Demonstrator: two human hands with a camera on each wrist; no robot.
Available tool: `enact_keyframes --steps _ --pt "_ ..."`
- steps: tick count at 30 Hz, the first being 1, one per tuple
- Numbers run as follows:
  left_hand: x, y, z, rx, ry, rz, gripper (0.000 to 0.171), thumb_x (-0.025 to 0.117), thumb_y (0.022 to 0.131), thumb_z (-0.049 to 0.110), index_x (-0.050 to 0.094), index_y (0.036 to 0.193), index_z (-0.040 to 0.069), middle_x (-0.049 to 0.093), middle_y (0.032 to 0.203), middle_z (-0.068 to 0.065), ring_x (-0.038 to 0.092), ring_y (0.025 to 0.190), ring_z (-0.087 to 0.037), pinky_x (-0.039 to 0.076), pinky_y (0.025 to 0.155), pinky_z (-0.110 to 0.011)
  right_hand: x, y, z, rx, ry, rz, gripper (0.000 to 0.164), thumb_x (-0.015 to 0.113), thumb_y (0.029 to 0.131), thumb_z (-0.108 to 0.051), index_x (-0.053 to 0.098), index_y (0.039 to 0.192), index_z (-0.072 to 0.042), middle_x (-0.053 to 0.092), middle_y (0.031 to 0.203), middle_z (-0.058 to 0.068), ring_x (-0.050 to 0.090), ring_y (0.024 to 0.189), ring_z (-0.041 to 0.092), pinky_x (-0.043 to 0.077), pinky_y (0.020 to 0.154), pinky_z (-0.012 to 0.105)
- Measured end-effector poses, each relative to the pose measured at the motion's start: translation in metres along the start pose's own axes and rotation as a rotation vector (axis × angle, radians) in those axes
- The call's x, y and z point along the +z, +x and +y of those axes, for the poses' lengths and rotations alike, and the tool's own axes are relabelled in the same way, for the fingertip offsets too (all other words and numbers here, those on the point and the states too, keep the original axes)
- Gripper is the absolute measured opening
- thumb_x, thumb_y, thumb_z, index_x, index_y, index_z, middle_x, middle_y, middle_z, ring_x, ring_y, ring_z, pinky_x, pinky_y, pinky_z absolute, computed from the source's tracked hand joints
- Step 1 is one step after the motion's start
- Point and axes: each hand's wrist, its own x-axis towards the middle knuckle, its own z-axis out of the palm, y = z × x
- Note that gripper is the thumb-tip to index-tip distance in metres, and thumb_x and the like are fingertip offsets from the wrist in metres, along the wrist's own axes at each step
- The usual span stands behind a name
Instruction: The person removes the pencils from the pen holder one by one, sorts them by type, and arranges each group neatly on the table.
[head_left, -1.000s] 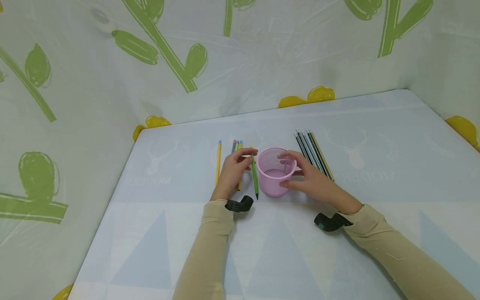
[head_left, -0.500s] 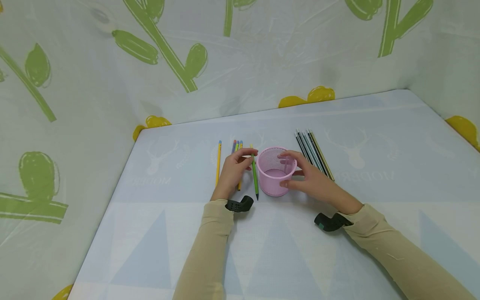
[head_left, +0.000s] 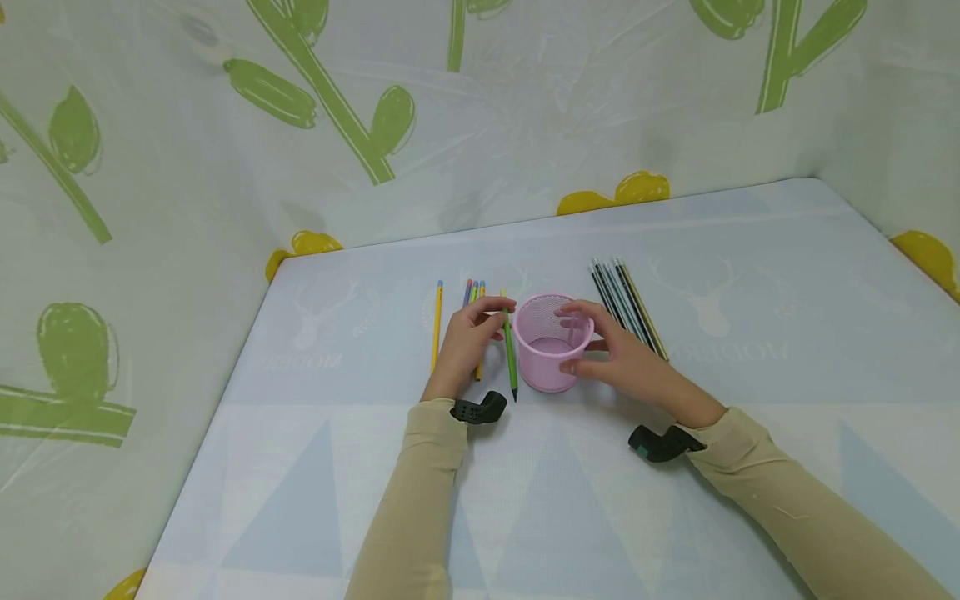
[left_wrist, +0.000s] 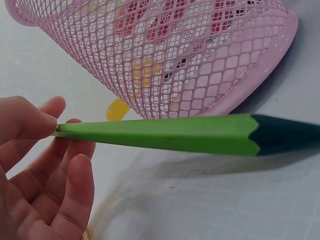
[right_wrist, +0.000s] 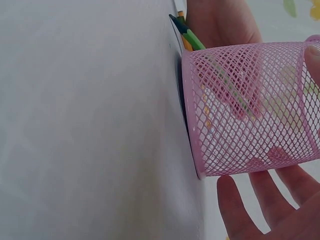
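Note:
Between thumb and fingers, my left hand pinches a green pencil near its far end. Its dark sharpened tip points back toward me in the head view; up close in the left wrist view the green pencil runs to the right. Just right of it stands a pink mesh pencil cup, upright and with nothing showing inside. My right hand grips the cup from the right, thumb on the near side and fingers around the far rim. The right wrist view shows fingertips against the pink mesh.
A yellow pencil lies alone left of my left hand. Several coloured pencils lie partly hidden under that hand. To the right of the cup rests a bundle of dark, silvery and gold pencils. A patterned cloth covers the table.

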Motion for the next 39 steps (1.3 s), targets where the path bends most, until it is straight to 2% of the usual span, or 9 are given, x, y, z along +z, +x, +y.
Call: enact_keyframes --steps 4,11,15,18,27,32,33,39 --pt "-0.001 -0.001 0.002 -0.024 -0.011 -0.012 0.019 0.051 0.090 0.020 0.064 0.104 0.019 0.059 0.105 0.005 0.054 0.088 -0.016 0.049 0.074 -0.030 0.000 0.003 0.013 -0.003 -0.009 -0.003 0.068 0.068 0.078 -0.031 0.028 0.132 -0.035 0.024 0.140 -0.004 0.038 0.118 0.028 0.038 0.091 0.050" --pt "0.000 -0.012 0.022 -0.012 -0.025 -0.023 0.021 0.049 0.092 0.018 0.063 0.105 0.009 0.061 0.102 0.000 0.054 0.091 -0.019 0.048 0.076 -0.032 0.000 0.004 0.017 -0.006 -0.009 0.001 0.068 0.068 0.077 -0.033 0.028 0.132 -0.037 0.024 0.140 -0.005 0.038 0.119 0.028 0.037 0.091 0.051" --pt "0.000 -0.013 0.024 -0.004 -0.013 -0.032 0.021 0.049 0.092 0.020 0.063 0.103 0.009 0.062 0.101 0.001 0.054 0.091 -0.018 0.048 0.077 -0.034 0.000 0.003 0.016 -0.001 -0.015 0.003 0.069 0.068 0.077 -0.034 0.027 0.132 -0.037 0.024 0.140 -0.005 0.037 0.119 0.027 0.038 0.091 0.050" --pt "0.000 -0.012 0.023 -0.006 -0.011 -0.035 0.022 0.049 0.092 0.022 0.063 0.103 0.009 0.062 0.101 0.001 0.055 0.090 -0.018 0.048 0.078 -0.034 0.000 0.003 0.015 0.002 -0.016 0.004 0.070 0.069 0.077 -0.034 0.027 0.133 -0.036 0.024 0.140 -0.005 0.037 0.119 0.027 0.038 0.091 0.050" --pt "0.000 0.000 0.000 -0.014 0.004 -0.032 0.022 0.052 0.089 0.030 0.064 0.102 0.017 0.062 0.101 0.003 0.056 0.087 -0.016 0.048 0.076 -0.031 0.000 0.003 0.013 -0.026 -0.008 0.013 0.069 0.069 0.076 -0.032 0.028 0.132 -0.034 0.024 0.140 -0.005 0.036 0.120 0.024 0.038 0.092 0.048" --pt "0.001 0.000 0.000 0.003 0.031 -0.028 0.019 0.054 0.089 0.028 0.065 0.101 0.018 0.062 0.098 0.003 0.057 0.085 -0.015 0.048 0.075 -0.030 0.000 0.004 0.013 -0.028 -0.006 0.013 0.069 0.069 0.076 -0.031 0.028 0.132 -0.034 0.025 0.139 -0.006 0.035 0.121 0.022 0.038 0.093 0.048" --pt "0.001 -0.002 0.004 -0.001 0.034 -0.031 0.020 0.053 0.089 0.027 0.064 0.102 0.017 0.062 0.098 0.002 0.057 0.085 -0.016 0.048 0.075 -0.031 0.000 0.004 0.013 -0.029 -0.005 0.013 0.069 0.069 0.076 -0.031 0.028 0.132 -0.034 0.025 0.139 -0.006 0.034 0.121 0.022 0.037 0.093 0.047" --pt "0.001 -0.002 0.003 -0.011 0.062 -0.039 0.022 0.053 0.089 0.029 0.064 0.102 0.016 0.062 0.098 0.001 0.056 0.085 -0.016 0.048 0.075 -0.031 0.001 0.004 0.013 -0.031 -0.005 0.013 0.069 0.069 0.076 -0.031 0.028 0.132 -0.034 0.025 0.139 -0.007 0.034 0.121 0.021 0.037 0.093 0.047"
